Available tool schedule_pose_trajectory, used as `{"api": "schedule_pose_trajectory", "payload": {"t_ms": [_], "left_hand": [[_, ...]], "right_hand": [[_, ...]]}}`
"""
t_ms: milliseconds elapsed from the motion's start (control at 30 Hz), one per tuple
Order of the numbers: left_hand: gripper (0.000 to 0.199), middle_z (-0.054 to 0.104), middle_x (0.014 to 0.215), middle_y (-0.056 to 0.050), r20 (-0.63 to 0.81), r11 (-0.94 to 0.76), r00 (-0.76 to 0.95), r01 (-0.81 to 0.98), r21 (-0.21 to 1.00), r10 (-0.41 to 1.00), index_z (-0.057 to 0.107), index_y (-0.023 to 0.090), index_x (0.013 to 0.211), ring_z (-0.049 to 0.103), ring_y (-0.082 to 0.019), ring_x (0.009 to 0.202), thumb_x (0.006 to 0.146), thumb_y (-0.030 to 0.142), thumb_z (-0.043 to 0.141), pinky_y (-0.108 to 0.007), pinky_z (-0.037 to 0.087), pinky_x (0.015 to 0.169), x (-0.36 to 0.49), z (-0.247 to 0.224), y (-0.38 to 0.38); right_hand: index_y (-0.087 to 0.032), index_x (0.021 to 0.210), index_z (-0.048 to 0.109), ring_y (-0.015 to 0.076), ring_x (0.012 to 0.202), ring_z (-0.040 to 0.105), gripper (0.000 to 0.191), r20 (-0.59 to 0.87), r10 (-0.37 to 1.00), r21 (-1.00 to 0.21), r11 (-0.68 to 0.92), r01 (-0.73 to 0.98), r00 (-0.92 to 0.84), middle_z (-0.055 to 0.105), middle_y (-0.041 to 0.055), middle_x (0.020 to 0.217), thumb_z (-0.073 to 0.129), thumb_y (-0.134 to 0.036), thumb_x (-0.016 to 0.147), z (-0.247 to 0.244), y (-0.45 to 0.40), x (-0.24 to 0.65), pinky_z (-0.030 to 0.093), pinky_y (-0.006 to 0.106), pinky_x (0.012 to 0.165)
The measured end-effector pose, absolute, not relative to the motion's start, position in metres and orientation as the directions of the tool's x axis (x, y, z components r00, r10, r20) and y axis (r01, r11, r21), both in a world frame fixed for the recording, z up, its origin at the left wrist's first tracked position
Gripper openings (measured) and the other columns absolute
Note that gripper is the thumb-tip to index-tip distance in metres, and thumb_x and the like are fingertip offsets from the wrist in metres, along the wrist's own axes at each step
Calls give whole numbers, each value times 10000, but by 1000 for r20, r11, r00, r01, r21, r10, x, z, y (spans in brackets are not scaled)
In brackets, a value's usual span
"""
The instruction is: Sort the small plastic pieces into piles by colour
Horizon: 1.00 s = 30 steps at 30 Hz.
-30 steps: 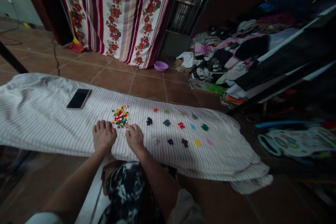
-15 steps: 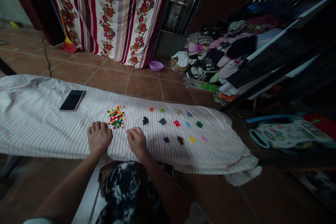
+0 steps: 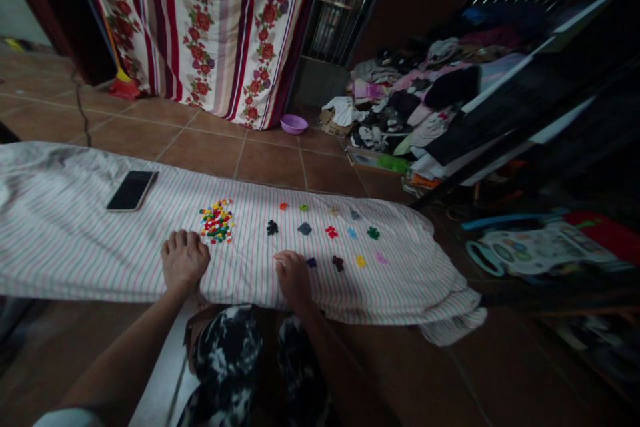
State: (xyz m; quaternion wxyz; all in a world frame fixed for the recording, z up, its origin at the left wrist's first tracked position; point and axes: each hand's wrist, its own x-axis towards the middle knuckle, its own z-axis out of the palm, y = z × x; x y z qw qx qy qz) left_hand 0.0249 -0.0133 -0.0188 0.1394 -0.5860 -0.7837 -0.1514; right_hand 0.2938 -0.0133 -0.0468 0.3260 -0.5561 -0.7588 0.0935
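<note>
My left hand (image 3: pixel 185 257) rests on the striped cloth (image 3: pixel 125 247), just below a mixed heap of small coloured pieces (image 3: pixel 217 221); its fingers lie on the cloth. To the right, my right hand (image 3: pixel 293 275) is over the cloth with fingers pinched together; what they hold, if anything, is too small to make out. It is beside a dark blue pile (image 3: pixel 311 262). Sorted small piles spread further right: black (image 3: pixel 272 227), grey (image 3: pixel 305 229), red (image 3: pixel 331 232), green (image 3: pixel 373 233), brown (image 3: pixel 338 263), yellow (image 3: pixel 361 261) and pink (image 3: pixel 381 257).
A phone (image 3: pixel 132 191) lies on the cloth at the left. Beyond it, a purple bowl (image 3: pixel 294 124) stands on the tiled floor near a floral curtain (image 3: pixel 200 33). Heaped clothes (image 3: pixel 410 100) fill the back right.
My right hand has moved right, from beside the mixed heap to the lower row of piles, covering the whitish pile there. My left hand stays in place on the cloth. The view has shifted slightly.
</note>
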Motion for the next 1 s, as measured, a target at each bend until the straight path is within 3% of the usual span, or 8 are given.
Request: {"api": "schedule_pose_trajectory", "payload": {"t_ms": [300,733,1000], "left_hand": [[316,590,1043,-139,398,271,-276,960,69,875,600,150,966,485,-301,1130,883,319,347,-420,347,925,23,-23,-12],[327,594,1032,-131,397,274,-275,960,63,875,600,147,975,488,-303,1124,887,318,336,-418,347,933,23,-21,-13],[335,596,1078,-149,367,275,-287,958,85,885,602,147,995,467,-313,1174,884,317,335,-426,338,948,24,-20,-13]], "right_hand": [[-183,1141,659,221,1115,550,353,389,894,-472,400,786,-221,643,98,1185,509,-126,827,-55,-21,308,431,395,999],[-197,1096,674,223,1034,582,289,308,926,-527,356,772,-217,654,98,1107,561,-153,835,-58,-16,304,486,385,934],[-213,1154,644,216,978,594,351,250,946,-564,316,763,-206,616,92,1104,629,-164,808,-55,-13,303,520,377,879]]}}
